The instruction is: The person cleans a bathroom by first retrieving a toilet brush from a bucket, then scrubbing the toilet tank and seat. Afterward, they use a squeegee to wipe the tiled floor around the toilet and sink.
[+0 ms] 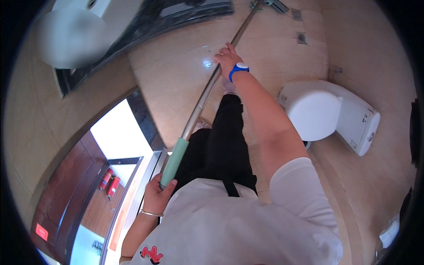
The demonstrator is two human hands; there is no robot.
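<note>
A long metal pole (203, 99) with a green grip (175, 159) runs slantwise across the view. My left hand (158, 192) is wrapped around the end of the green grip, close to my waist. Farther up, my right hand (228, 63) holds the bare metal shaft; a blue wristband (239, 70) circles that wrist. The pole's far end meets a grey-green mop head (277, 5) on the tiled floor (179, 76), partly cut off by the top edge of the picture.
To the right stands a white toilet (314, 114) with its lid down. Two floor drains (301, 38) lie near the far wall. A dark stone counter (139, 36) with a white basin (119, 13) juts in at upper left. Through the doorway at left, two red fire extinguishers (113, 187) show.
</note>
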